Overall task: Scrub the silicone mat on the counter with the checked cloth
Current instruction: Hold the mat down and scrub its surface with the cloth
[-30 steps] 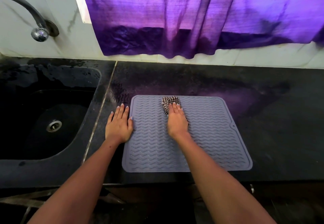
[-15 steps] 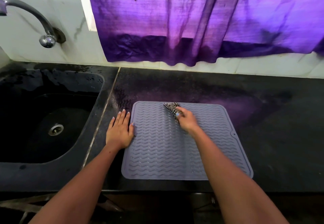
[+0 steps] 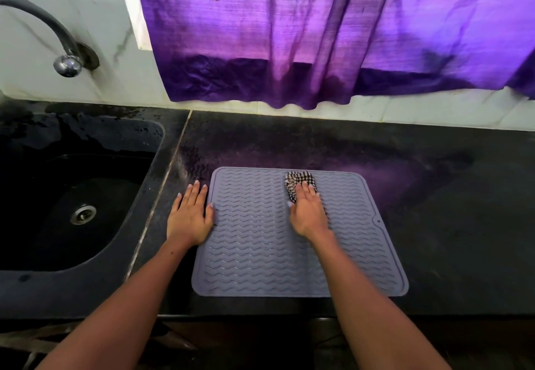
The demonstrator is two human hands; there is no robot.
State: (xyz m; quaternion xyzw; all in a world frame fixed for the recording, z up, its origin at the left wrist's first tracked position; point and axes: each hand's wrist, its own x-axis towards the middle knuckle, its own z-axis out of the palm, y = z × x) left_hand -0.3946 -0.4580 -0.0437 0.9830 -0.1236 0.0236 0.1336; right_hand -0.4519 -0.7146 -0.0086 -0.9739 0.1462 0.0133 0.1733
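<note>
A grey silicone mat [image 3: 260,256] with wavy ridges lies flat on the black counter [image 3: 451,225]. A small black-and-white checked cloth [image 3: 298,180] sits bunched near the mat's far edge, right of centre. My right hand [image 3: 308,212] lies flat on the cloth with straight fingers, pressing it onto the mat. Only the far part of the cloth shows beyond my fingertips. My left hand [image 3: 191,216] rests flat on the counter at the mat's left edge, its thumb touching the rim.
A black sink [image 3: 72,196] with a metal drain is sunk into the counter on the left, under a curved tap [image 3: 65,62]. A purple curtain [image 3: 318,36] hangs over the white tiled wall behind. The counter's front edge runs just below the mat.
My right hand has slid the cloth rightwards along the mat's far edge and flattened on it again, after a turn of the wrist half a second ago. My left hand has stayed put.
</note>
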